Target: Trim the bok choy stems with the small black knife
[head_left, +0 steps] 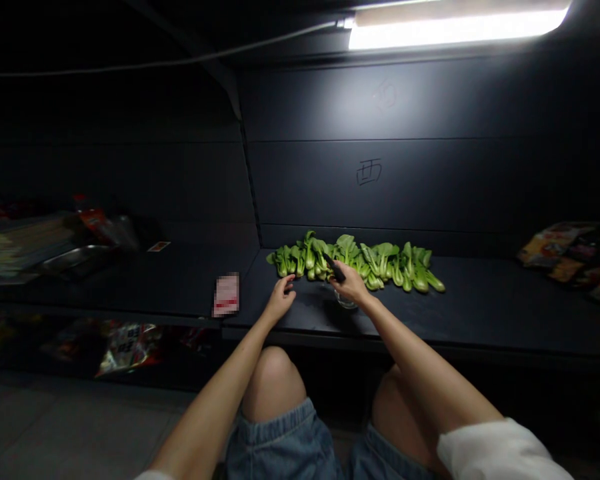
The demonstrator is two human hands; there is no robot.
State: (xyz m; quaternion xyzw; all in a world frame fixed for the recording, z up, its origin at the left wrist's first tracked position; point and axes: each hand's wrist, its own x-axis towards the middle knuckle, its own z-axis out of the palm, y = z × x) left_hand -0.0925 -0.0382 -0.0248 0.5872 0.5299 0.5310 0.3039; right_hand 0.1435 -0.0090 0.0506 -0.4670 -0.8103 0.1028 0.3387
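Note:
Bok choy (375, 261) lies in a long row on the dark shelf, leaves toward the back panel and pale stems toward me. In my right hand (351, 283) is what looks like a spray bottle (336, 269), its black head tilted toward the leaves. Its clear body shows below the hand, and my fingers hide the rest. My left hand (281, 297) rests just in front of the row's left end, empty, with loosely bent fingers and thumb apart. Whether its fingertips touch a stem, I cannot tell.
A pink-and-white card (227, 295), blurred out, lies left of my left hand. Colourful packets (563, 253) sit at far right. Stacked papers (25, 243) and a metal tray (83, 257) stand at far left. A lit tube lamp (455, 30) hangs above.

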